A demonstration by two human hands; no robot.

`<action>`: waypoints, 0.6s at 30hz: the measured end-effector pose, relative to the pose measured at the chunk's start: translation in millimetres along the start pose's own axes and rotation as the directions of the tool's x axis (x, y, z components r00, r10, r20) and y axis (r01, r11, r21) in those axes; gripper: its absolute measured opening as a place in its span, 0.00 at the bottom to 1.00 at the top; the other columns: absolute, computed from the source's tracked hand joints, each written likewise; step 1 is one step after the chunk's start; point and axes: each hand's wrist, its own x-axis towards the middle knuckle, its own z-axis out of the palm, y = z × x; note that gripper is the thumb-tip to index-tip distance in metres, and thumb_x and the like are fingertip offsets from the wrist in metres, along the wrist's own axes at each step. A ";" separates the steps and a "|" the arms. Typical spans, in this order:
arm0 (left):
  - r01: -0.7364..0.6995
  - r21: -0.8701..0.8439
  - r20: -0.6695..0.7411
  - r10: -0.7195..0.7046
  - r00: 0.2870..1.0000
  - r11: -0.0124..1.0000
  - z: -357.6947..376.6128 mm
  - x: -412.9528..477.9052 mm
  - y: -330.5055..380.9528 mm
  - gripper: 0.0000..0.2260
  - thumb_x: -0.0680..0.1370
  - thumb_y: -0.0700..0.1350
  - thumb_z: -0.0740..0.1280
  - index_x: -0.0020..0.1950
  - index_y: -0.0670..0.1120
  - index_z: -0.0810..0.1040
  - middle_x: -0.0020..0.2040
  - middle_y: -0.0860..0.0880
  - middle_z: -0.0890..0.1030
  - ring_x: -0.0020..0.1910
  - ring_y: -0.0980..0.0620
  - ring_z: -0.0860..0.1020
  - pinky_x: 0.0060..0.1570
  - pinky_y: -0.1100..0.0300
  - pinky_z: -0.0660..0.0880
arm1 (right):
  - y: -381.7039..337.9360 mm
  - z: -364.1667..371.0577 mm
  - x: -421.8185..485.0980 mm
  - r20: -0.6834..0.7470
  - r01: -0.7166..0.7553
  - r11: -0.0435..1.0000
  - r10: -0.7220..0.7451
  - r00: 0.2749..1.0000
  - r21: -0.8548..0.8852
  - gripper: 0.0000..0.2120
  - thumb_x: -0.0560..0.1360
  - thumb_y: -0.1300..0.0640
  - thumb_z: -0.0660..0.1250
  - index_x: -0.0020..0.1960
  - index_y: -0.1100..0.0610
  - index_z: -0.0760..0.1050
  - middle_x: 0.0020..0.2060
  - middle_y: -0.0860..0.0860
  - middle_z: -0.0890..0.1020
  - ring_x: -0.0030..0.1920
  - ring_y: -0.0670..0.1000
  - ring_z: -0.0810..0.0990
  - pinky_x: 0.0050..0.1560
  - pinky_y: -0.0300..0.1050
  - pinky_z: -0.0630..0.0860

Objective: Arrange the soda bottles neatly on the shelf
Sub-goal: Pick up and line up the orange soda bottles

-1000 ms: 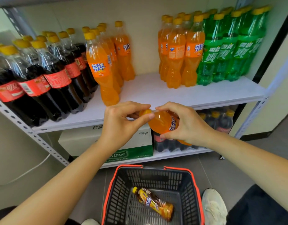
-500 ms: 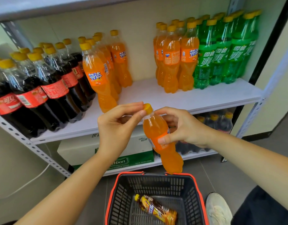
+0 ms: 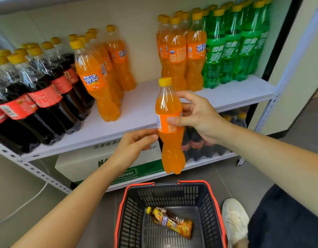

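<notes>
Shop or stockroom. Evidence: white metal shelf point(image 3: 226, 93) stocked with grouped cola, orange and green soda bottles point(image 3: 224, 51); shopping basket point(image 3: 215, 203), lower centre; boxed water point(image 3: 86, 163) beneath.

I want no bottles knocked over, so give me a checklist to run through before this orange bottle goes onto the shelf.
1. Grip: right hand wraps the held orange bottle at its label. ok.
2. Pose: bottle upright, cap on top. ok.
3. Landing spot: bare shelf shows between the left orange bottles and the right orange bottles. ok.
4. Clearance: left hand has its fingertips right at the bottle's side, and contact is unclear. cannot tell.
5. Leftovers: basket holds one yellow-labelled bottle, lying down. not ok.
</notes>
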 end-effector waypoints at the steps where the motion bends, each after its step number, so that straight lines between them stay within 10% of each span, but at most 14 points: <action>1: 0.045 0.028 0.093 -0.047 0.995 0.999 2.1 -1.5 -4.3 0.16 0.78 0.49 0.73 0.65 0.53 0.81 0.59 0.56 0.85 0.60 0.57 0.82 0.63 0.53 0.78 | -2.4 0.2 -0.2 -0.029 0.010 1.000 -0.009 1.000 0.026 0.34 0.64 0.60 0.78 0.68 0.55 0.73 0.52 0.53 0.86 0.54 0.53 0.85 0.50 0.47 0.83; 5: 0.034 0.148 0.269 -0.073 0.960 0.988 18.2 -9.1 -17.7 0.30 0.72 0.56 0.79 0.72 0.55 0.74 0.63 0.55 0.83 0.61 0.56 0.81 0.59 0.62 0.78 | -12.1 -0.2 -4.3 -0.118 0.037 0.997 -0.030 0.993 0.066 0.29 0.68 0.64 0.77 0.67 0.55 0.73 0.52 0.54 0.86 0.55 0.54 0.85 0.51 0.49 0.83; 9: 0.061 -0.127 0.197 -0.035 0.980 0.990 30.4 -16.2 -24.8 0.28 0.71 0.45 0.77 0.70 0.47 0.75 0.63 0.49 0.84 0.61 0.50 0.83 0.59 0.60 0.79 | -19.8 -4.2 -13.7 -0.156 0.029 0.997 -0.017 0.988 0.073 0.24 0.73 0.64 0.74 0.67 0.56 0.74 0.54 0.56 0.86 0.55 0.55 0.85 0.50 0.49 0.83; 18: 0.039 -0.541 0.059 -0.009 0.998 0.840 29.0 -35.6 -10.5 0.23 0.69 0.38 0.77 0.63 0.43 0.78 0.59 0.43 0.83 0.55 0.41 0.84 0.50 0.49 0.83 | -23.8 -23.2 -49.0 -0.202 -0.176 0.974 0.145 0.969 -0.143 0.28 0.69 0.37 0.72 0.66 0.46 0.75 0.44 0.50 0.88 0.43 0.56 0.88 0.43 0.53 0.85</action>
